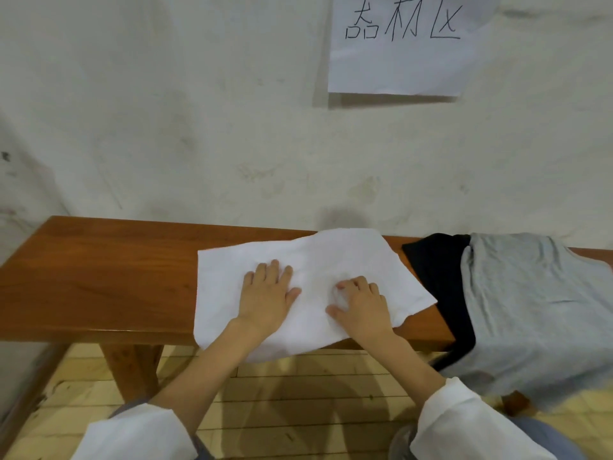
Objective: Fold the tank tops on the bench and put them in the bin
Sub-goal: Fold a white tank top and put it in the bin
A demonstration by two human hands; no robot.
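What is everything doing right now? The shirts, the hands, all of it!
White top: lying on bench, front edge hanging over.
Black top: unfolded, draped over bench, under grey top.
Grey top: unfolded, draped over black top.
Left hand: flat, pressing white top.
Right hand: fingers bent on white top; grip unclear.
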